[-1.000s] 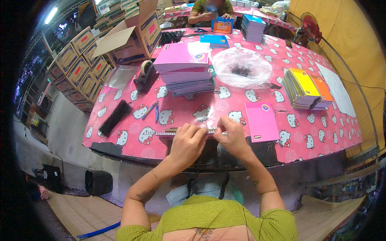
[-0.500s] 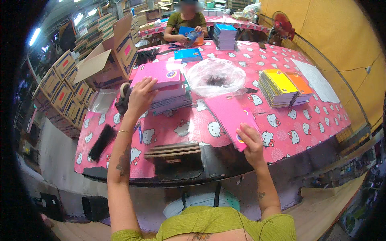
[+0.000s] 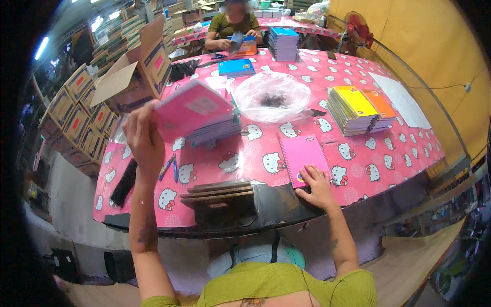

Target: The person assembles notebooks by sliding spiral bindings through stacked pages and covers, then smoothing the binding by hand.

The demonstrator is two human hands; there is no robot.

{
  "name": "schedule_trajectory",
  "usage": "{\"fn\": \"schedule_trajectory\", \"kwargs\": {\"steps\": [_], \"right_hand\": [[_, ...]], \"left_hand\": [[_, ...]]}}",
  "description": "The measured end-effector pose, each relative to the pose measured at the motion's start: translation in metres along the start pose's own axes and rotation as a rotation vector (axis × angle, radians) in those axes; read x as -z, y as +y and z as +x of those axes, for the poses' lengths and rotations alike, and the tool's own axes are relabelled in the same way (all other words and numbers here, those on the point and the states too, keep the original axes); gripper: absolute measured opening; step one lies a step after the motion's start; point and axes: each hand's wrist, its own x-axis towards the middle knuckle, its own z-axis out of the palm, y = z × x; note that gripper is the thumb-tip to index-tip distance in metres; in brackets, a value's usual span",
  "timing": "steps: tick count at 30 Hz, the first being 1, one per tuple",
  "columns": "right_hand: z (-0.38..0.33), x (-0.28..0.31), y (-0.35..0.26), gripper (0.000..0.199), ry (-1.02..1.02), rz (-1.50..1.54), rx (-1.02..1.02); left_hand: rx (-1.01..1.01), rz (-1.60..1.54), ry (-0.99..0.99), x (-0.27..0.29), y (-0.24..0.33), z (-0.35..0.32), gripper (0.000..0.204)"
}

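My left hand [image 3: 143, 132] is closed on the edge of a pink notebook [image 3: 197, 106], raised and tilted above a stack of notebooks [image 3: 217, 131] and smeared a little by motion. My right hand [image 3: 317, 186] lies with fingers spread on the lower part of a pink spiral notebook [image 3: 305, 153], which rests flat on the table near its front edge. The spiral binding runs along that notebook's left side. Between my arms, at the table's edge, stands a dark wooden holder [image 3: 219, 202] with slats on top.
The table [image 3: 255, 163] has a pink patterned cover. Beyond are a plastic bag [image 3: 273, 97] with black strands, yellow notebooks [image 3: 350, 107], orange notebooks [image 3: 379, 106] and blue notebooks [image 3: 236, 67]. An open carton [image 3: 134, 77] stands left. Pens [image 3: 166, 167] lie near my left arm. A co-worker [image 3: 232, 30] sits opposite.
My left hand has lifted the pink notebook off the stack and drawn it leftward. My right hand has lowered the spiral notebook flat onto the table and spread its fingers on it.
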Motion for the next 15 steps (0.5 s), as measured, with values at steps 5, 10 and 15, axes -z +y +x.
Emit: {"fn": "schedule_trajectory", "kwargs": {"steps": [5, 10, 15], "right_hand": [[0.027, 0.024, -0.099, 0.090, 0.211, 1.023, 0.207], [0.030, -0.002, -0.140, 0.030, 0.153, 1.203, 0.114], [0.031, -0.006, -0.149, 0.022, 0.165, 1.117, 0.093]], "left_hand": [[-0.072, -0.230, -0.350, 0.025, 0.068, -0.015, 0.032], [-0.109, -0.277, -0.466, 0.023, 0.086, -0.024, 0.035], [-0.101, -0.263, -0.541, 0.036, 0.091, -0.027, 0.036]]}}
